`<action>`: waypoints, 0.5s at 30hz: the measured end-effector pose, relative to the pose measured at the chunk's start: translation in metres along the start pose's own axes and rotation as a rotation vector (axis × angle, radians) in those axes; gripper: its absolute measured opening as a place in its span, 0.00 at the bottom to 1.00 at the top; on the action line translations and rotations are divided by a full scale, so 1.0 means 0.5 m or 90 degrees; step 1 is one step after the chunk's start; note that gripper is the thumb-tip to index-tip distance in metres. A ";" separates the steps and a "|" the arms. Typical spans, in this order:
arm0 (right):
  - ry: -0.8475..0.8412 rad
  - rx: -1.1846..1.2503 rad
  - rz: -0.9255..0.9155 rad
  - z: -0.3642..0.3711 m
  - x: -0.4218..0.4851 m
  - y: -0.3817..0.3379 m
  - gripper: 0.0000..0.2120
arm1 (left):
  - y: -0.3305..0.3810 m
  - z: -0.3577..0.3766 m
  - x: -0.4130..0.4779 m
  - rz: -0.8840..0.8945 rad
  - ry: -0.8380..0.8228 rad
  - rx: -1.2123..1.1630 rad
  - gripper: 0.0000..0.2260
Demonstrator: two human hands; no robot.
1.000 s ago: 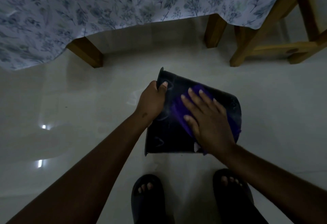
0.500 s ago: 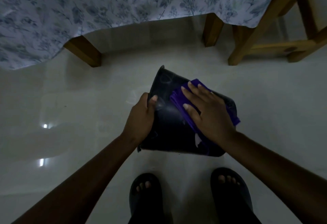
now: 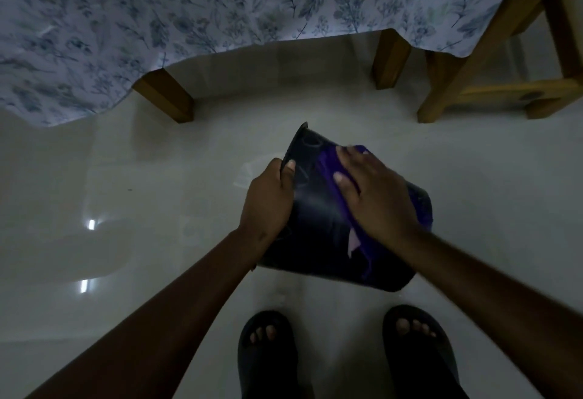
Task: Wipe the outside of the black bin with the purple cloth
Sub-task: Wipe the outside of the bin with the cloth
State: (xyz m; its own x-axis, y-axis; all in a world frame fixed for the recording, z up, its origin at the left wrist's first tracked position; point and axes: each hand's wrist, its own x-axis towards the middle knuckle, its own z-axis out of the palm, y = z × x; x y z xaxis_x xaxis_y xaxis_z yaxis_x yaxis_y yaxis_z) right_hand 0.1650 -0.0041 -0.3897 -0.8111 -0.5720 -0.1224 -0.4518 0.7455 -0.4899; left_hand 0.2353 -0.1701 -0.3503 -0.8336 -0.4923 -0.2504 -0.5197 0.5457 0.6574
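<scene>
The black bin [image 3: 318, 218] lies tipped on its side above the pale floor, its rim pointing up and left. My left hand [image 3: 268, 200] grips the bin at its left edge, thumb over the rim. The purple cloth [image 3: 326, 162] is spread over the bin's upper side, with a tail hanging down near the bin's base. My right hand [image 3: 372, 196] lies flat on the cloth, fingers spread toward the rim, pressing it against the bin's outside.
A table with a floral cloth [image 3: 189, 13] and wooden legs [image 3: 167, 99] stands just beyond the bin. A wooden chair frame [image 3: 492, 83] is at the upper right. My two feet in dark slippers [image 3: 268, 351] stand on the glossy floor [image 3: 126, 209] below the bin.
My right hand has slid the cloth along the bin's side toward the rim. The bin has rolled slightly and my left hand has shifted its grip on the edge.
</scene>
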 end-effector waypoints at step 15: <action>-0.010 -0.072 -0.060 0.015 -0.071 -0.015 0.25 | -0.001 -0.010 0.016 0.019 -0.042 0.022 0.15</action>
State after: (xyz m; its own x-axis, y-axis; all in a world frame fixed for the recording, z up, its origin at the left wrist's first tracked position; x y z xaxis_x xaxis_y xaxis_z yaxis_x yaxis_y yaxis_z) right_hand 0.2000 0.0079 -0.3880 -0.7572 -0.6463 -0.0945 -0.5658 0.7213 -0.3994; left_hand 0.2298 -0.1776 -0.3490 -0.8592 -0.4296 -0.2780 -0.4990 0.5833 0.6409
